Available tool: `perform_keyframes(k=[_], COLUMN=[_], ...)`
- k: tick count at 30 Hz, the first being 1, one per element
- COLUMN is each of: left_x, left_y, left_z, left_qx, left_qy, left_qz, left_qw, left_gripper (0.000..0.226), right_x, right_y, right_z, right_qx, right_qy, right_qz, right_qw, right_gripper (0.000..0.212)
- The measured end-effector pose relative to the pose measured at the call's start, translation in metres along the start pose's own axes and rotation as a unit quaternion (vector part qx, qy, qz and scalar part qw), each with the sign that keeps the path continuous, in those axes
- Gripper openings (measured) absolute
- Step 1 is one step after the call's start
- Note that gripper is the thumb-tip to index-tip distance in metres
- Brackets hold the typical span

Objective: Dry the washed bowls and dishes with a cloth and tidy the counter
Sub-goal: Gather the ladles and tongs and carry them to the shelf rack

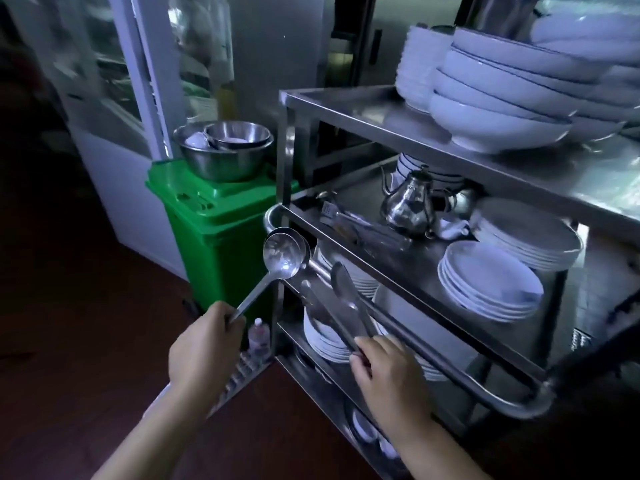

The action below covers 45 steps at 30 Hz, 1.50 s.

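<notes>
My left hand [204,351] grips the handle of a steel ladle [282,255], whose bowl is up beside the corner of the steel cart [349,109]. In my right hand [388,370] I hold steel tongs [337,301] by their lower end; their tips point up toward the cart's handle rail [446,367]. Large white bowls [498,109] are stacked on the cart's top shelf. Two stacks of white plates [490,282] sit on the middle shelf. More plates [325,337] lie on the shelf below, partly hidden by the tongs. No cloth is in view.
A steel teapot [410,202] and a small white pot [452,228] stand on the middle shelf. Left of the cart is a green bin [211,237] with nested steel mixing bowls [225,150] on its lid. A small bottle [259,336] stands on the dark floor.
</notes>
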State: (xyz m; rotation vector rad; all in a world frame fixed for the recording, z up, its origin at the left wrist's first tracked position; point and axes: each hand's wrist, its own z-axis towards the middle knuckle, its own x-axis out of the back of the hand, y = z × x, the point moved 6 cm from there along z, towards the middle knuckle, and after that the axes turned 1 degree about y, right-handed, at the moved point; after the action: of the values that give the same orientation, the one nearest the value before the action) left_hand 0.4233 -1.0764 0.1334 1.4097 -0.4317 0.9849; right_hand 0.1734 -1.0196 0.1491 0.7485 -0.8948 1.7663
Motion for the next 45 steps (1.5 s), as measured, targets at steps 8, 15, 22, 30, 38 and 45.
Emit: perform_keyframes(k=[8,15,22,30,38,45], left_x=[-0.022,-0.05,-0.071,-0.096,-0.111,-0.129], left_y=[0.004,0.003,0.006,0.01,0.02,0.054], left_z=[0.111,0.227,0.314,0.342,0.331,0.304], left_qx=[0.0,-0.076,-0.168,-0.232,-0.229,-0.168], left_qy=[-0.002,-0.055,-0.152,-0.224,-0.254,-0.32], left_qz=[-0.019,-0.041,-0.039,-0.062,-0.097,-0.25], left_qw=[1.0,0.995,0.973,0.944,0.935,0.898], left_gripper=[0.014,0.013,0.014,0.018,0.015,0.019], right_x=[-0.039,-0.09,-0.13,-0.16,-0.157,-0.138], right_y=[0.019,0.056,0.081,0.099,0.103,0.057], right_z=[0.119,0.21,0.278,0.294,0.28,0.25], right_qx=[0.018,-0.071,-0.191,-0.24,-0.278,-0.386], right_qy=[0.037,0.02,0.008,-0.033,-0.003,0.173], right_qz=[-0.042,-0.122,-0.191,-0.209,-0.196,0.147], right_qw=[0.998,0.99,0.963,0.947,0.94,0.894], right_gripper=[0.02,0.022,0.02,0.022,0.024,0.018])
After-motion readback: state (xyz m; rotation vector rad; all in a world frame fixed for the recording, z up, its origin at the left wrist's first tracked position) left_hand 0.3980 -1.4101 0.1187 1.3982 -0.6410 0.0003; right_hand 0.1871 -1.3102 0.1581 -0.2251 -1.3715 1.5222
